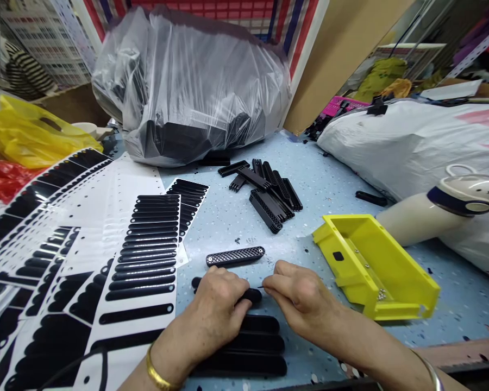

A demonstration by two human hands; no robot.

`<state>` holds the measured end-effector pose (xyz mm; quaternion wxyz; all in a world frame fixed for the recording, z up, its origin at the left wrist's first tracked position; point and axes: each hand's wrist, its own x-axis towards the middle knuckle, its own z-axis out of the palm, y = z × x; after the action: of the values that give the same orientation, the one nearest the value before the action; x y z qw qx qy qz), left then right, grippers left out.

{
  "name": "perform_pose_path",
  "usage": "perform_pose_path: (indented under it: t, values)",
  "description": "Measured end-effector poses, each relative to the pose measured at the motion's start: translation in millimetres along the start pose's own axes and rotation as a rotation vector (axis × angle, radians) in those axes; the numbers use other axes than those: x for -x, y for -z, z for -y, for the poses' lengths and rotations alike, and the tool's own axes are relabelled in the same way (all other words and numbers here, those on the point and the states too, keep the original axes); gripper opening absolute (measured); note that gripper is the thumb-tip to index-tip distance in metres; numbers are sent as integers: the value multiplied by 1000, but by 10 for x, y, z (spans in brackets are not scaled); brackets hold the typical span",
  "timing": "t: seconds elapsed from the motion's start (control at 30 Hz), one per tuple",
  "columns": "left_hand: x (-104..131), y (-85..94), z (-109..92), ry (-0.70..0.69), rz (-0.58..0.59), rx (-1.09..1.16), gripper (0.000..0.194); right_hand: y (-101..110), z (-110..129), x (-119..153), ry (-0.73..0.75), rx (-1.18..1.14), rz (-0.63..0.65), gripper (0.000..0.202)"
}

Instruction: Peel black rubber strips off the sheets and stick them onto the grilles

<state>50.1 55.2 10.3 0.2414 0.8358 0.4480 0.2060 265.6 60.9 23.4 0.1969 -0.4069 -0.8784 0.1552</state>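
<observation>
My left hand (218,304) presses down on a long black oval strip (252,296) on the blue table, fingers curled over it. My right hand (299,296) pinches at the strip's right end with thumb and forefinger. Just beyond the hands lies a black perforated grille piece (235,256). Under my wrists rest several more black oval strips (261,342). A white backing sheet (146,255) carrying rows of black oval stickers lies to the left of my left hand.
A pile of black grille pieces (271,195) lies mid-table. A yellow plastic tray (375,266) stands to the right, a cream-coloured tool (452,203) behind it. Large plastic bags (191,81) fill the back. More sticker sheets (32,217) cover the left. A person in stripes (22,70) sits far left.
</observation>
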Motion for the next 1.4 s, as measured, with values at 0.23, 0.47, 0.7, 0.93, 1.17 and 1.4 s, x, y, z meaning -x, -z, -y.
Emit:
perform_pose_path:
  t: [0.23, 0.47, 0.7, 0.93, 1.17, 1.4]
  values:
    - [12, -14, 15, -23, -13, -9, 12, 23, 107, -83, 2, 56, 102, 33]
    - [21, -25, 18, -34, -38, -1, 14, 12, 94, -90, -8, 58, 139, 29]
    - [23, -58, 44, -32, -45, 3, 11, 58, 148, -103, 44, 91, 109, 33]
    - [-9, -23, 35, -7, -26, 87, 10, 81, 51, -410, -231, -144, 321, 18]
    - [-37, -26, 38, 36, -33, 146, 17, 52, 18, -505, -506, -490, 372, 11]
    - [-49, -19, 37, 45, -41, 187, 12, 16, -4, -422, -603, -739, 342, 7]
